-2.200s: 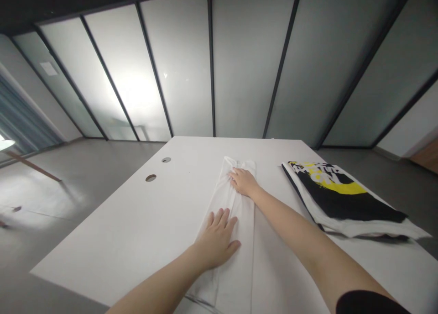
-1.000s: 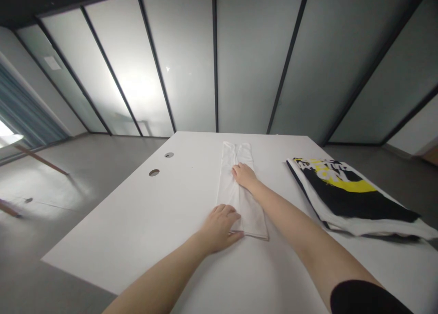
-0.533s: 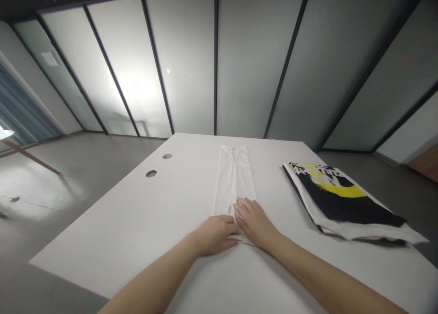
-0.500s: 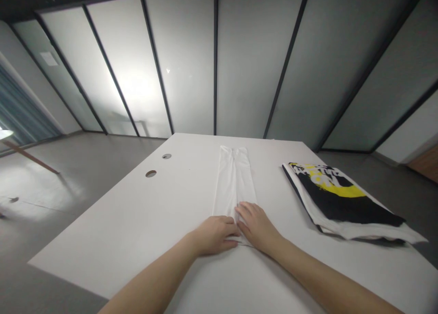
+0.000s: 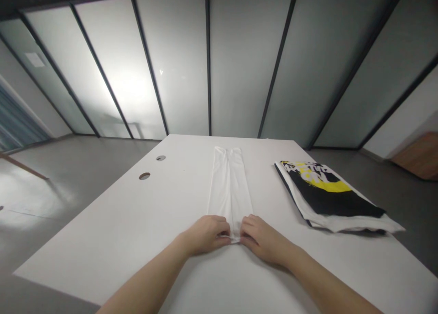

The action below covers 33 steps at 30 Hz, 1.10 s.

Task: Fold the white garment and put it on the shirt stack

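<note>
My left hand (image 5: 205,234) and right hand (image 5: 262,238) both pinch the near end of the long folded cloth (image 5: 228,186) lying mid-frame on the table (image 5: 137,222), where uneven pulling, I judge, could slide its narrow folds apart.

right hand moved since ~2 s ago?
Yes. The right hand has come back toward the person: it was level with the cable holes, and now grips the near end of the folded white garment beside the left hand.
</note>
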Available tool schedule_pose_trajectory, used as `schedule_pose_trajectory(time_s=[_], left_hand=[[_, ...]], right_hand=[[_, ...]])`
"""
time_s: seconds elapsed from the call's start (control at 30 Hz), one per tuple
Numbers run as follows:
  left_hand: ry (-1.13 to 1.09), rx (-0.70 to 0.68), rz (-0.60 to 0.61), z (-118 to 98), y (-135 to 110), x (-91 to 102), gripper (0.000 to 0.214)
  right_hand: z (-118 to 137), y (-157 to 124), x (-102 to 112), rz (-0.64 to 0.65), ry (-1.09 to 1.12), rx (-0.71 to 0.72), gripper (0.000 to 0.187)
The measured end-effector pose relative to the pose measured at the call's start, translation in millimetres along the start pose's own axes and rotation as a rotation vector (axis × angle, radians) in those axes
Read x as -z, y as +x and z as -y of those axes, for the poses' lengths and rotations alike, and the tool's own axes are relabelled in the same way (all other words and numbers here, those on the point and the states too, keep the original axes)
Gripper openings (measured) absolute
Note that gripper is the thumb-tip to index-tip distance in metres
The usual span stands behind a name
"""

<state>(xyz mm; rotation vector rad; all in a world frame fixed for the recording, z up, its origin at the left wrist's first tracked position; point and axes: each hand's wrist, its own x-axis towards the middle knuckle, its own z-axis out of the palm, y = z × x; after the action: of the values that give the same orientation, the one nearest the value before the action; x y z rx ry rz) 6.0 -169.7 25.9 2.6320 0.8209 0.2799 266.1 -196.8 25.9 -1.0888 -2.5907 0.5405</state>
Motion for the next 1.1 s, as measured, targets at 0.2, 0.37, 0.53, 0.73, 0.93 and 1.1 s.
schedule_pose_trajectory(time_s=[0.2,0.37,0.53,0.73,0.93,1.1], left_hand=[[0.049,0.005,0.019,-2,-1,0.1,0.019],[0.118,0.009,0.019,-2,0,-6.0,0.017],[0.146,0.02,0.023,-5,2,-7.6,0.013],[-0.019,-0.053,0.095,-13,-5,1.2,0.012],[-0.021,-0.011,-0.061,-10,1,4.0,0.017],[0.085,0.041,-0.068,-4,1,-0.4,0.02]], right_hand=[[-2,-3,0,-0.006,-0.013,0.053,0.02],[0,-3,-4,0.002,0.022,0.047,0.008],[-1,0,-9,-0.011,-0.014,-0.011,0.005],[4,-4,-10,0.083,0.045,0.11,0.01],[-3,-2,-9,-0.098,0.089,0.057,0.022],[-2,1,-7,-0.144,0.007,-0.036,0.021]])
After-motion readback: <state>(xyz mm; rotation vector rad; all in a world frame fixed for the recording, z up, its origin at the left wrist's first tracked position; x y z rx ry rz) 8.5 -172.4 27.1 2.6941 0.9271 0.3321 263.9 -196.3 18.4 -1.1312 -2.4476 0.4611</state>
